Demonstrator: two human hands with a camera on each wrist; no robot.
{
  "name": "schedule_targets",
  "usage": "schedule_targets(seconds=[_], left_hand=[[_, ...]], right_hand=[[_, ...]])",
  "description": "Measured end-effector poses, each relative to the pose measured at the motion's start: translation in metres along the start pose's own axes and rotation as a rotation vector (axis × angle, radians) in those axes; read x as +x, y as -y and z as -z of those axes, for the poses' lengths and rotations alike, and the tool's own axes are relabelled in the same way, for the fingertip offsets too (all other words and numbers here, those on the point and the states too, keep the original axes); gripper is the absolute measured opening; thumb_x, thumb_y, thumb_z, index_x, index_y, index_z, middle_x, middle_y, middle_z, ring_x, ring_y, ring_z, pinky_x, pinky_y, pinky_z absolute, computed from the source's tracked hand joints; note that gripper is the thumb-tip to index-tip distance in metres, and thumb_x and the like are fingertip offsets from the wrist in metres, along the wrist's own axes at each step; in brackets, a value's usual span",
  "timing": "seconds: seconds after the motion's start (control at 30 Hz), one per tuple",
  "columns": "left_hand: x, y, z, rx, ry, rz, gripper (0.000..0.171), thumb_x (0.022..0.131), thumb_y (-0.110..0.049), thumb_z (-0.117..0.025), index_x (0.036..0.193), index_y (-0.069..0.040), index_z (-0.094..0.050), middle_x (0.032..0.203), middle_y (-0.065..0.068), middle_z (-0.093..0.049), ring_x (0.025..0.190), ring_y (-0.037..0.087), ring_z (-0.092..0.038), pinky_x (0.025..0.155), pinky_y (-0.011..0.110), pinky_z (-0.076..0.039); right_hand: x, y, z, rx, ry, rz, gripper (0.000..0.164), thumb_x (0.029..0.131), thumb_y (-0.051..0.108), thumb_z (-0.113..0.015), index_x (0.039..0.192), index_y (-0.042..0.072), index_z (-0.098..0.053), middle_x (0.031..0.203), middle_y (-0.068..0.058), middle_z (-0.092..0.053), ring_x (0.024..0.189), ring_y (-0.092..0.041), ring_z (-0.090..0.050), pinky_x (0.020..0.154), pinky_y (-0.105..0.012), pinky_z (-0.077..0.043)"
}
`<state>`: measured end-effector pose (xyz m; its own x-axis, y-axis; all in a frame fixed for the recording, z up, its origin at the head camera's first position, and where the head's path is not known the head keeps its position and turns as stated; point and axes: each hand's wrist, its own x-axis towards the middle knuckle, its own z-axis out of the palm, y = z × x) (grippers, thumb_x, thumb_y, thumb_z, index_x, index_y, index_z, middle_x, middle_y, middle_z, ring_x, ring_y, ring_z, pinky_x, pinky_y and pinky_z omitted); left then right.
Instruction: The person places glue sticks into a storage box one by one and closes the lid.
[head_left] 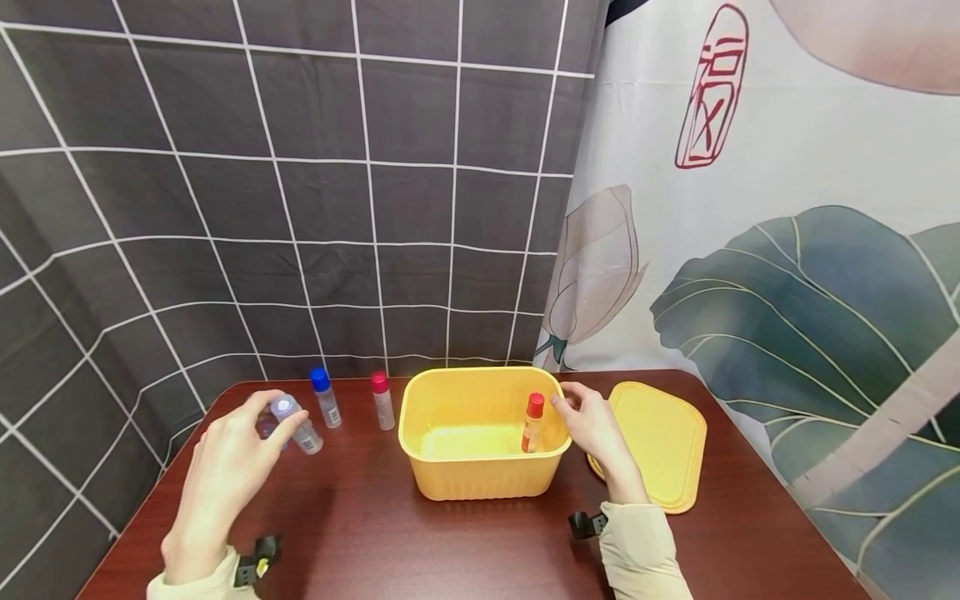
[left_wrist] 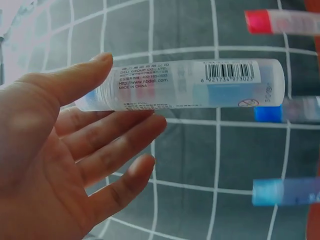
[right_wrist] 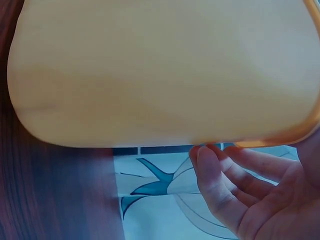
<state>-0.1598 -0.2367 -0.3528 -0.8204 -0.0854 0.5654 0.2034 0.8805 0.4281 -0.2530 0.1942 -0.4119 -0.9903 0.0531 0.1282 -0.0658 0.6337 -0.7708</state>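
Note:
My left hand (head_left: 228,467) pinches a clear glue bottle (left_wrist: 185,84) between thumb and fingers. The bottle is tilted above the table at the left, and its barcode label shows in the left wrist view. Just behind it, a bluish bottle (head_left: 266,424) is mostly hidden by my hand. A blue-capped bottle (head_left: 327,402) and a pink-capped bottle (head_left: 382,402) stand to the right of the held one. My right hand (head_left: 596,423) grips the right rim of a yellow plastic box (head_left: 480,482). Inside the box, near that hand, a red-capped bottle (head_left: 532,425) stands upright.
A yellow lid (head_left: 667,450) lies flat on the dark red table (head_left: 420,558), right of the box and partly behind my right wrist. A dark checked cloth (head_left: 315,200) hangs behind the table, with a white lotus-patterned cloth (head_left: 622,125) at the right.

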Motion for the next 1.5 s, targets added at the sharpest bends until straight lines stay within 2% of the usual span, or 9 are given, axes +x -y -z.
schedule_targets(seconds=[0.2,0.37,0.5,0.63,0.73,0.9,1.2,1.33,1.5], left_hand=[[0.002,-0.021,-0.001,-0.070,-0.004,-0.065,0.030,0.083,-0.029,-0.079,0.105,-0.012,-0.067,0.071,-0.001,-0.062,0.061,0.016,-0.052,0.055,0.036,-0.041],[0.013,-0.041,-0.001,-0.096,0.016,-0.150,0.029,0.083,-0.027,-0.079,0.106,-0.015,-0.067,0.067,-0.008,-0.058,0.056,0.009,-0.048,0.053,0.032,-0.038],[0.027,-0.057,-0.002,-0.123,0.067,-0.196,0.027,0.085,-0.029,-0.077,0.108,-0.017,-0.067,0.065,-0.009,-0.055,0.056,0.009,-0.049,0.055,0.031,-0.040],[0.044,-0.075,-0.008,-0.147,0.152,-0.220,0.027,0.087,-0.035,-0.074,0.108,-0.019,-0.068,0.072,-0.007,-0.059,0.061,0.012,-0.050,0.058,0.033,-0.042],[0.060,-0.088,-0.018,-0.180,0.231,-0.257,0.026,0.088,-0.037,-0.074,0.108,-0.021,-0.068,0.078,-0.009,-0.064,0.062,0.012,-0.053,0.059,0.033,-0.044],[0.082,-0.110,-0.037,-0.219,0.377,-0.319,0.028,0.087,-0.039,-0.073,0.107,-0.021,-0.067,0.077,-0.010,-0.064,0.057,0.009,-0.056,0.058,0.032,-0.047],[0.105,-0.139,-0.068,-0.279,0.531,-0.414,0.025,0.087,-0.034,-0.075,0.103,-0.016,-0.068,0.083,-0.009,-0.066,0.075,0.009,-0.060,0.071,0.029,-0.052],[0.113,-0.149,-0.083,-0.269,0.607,-0.457,0.022,0.088,-0.031,-0.075,0.101,-0.015,-0.066,0.082,-0.009,-0.065,0.075,0.008,-0.061,0.071,0.027,-0.052],[0.123,-0.156,-0.106,-0.207,0.678,-0.521,0.019,0.088,-0.030,-0.075,0.096,-0.015,-0.066,0.080,-0.008,-0.064,0.072,0.009,-0.059,0.069,0.026,-0.050]], right_hand=[[-0.001,0.000,0.000,-0.009,0.002,-0.010,0.040,0.098,0.025,-0.060,0.130,0.002,-0.058,0.095,-0.011,-0.062,0.083,-0.025,-0.057,0.079,-0.038,-0.054],[-0.001,0.000,0.001,-0.008,0.005,-0.006,0.039,0.098,0.025,-0.060,0.129,0.002,-0.059,0.094,-0.011,-0.062,0.081,-0.025,-0.057,0.077,-0.037,-0.054],[-0.001,0.001,0.000,-0.005,0.006,-0.009,0.038,0.098,0.025,-0.060,0.129,0.003,-0.059,0.097,-0.011,-0.064,0.082,-0.024,-0.058,0.078,-0.038,-0.055],[-0.001,0.002,-0.001,0.006,0.008,-0.005,0.038,0.098,0.025,-0.060,0.129,0.003,-0.059,0.101,-0.013,-0.066,0.083,-0.024,-0.061,0.080,-0.040,-0.055],[-0.001,0.002,-0.001,0.012,0.005,-0.007,0.038,0.098,0.024,-0.061,0.129,0.003,-0.059,0.102,-0.013,-0.066,0.083,-0.024,-0.061,0.080,-0.040,-0.056],[-0.002,0.001,-0.001,0.014,0.000,-0.009,0.038,0.097,0.024,-0.061,0.128,0.002,-0.060,0.097,-0.012,-0.066,0.080,-0.023,-0.061,0.077,-0.037,-0.056],[-0.001,0.000,-0.002,0.023,-0.012,0.019,0.035,0.097,0.021,-0.062,0.125,0.000,-0.061,0.090,-0.009,-0.064,0.076,-0.021,-0.059,0.070,-0.033,-0.054],[-0.001,0.001,-0.001,0.035,-0.007,0.019,0.036,0.097,0.020,-0.061,0.126,0.000,-0.060,0.090,-0.011,-0.063,0.076,-0.024,-0.058,0.070,-0.032,-0.054],[-0.002,0.001,-0.001,0.025,-0.010,0.018,0.036,0.097,0.021,-0.062,0.126,0.000,-0.061,0.090,-0.010,-0.062,0.077,-0.023,-0.057,0.070,-0.032,-0.053]])
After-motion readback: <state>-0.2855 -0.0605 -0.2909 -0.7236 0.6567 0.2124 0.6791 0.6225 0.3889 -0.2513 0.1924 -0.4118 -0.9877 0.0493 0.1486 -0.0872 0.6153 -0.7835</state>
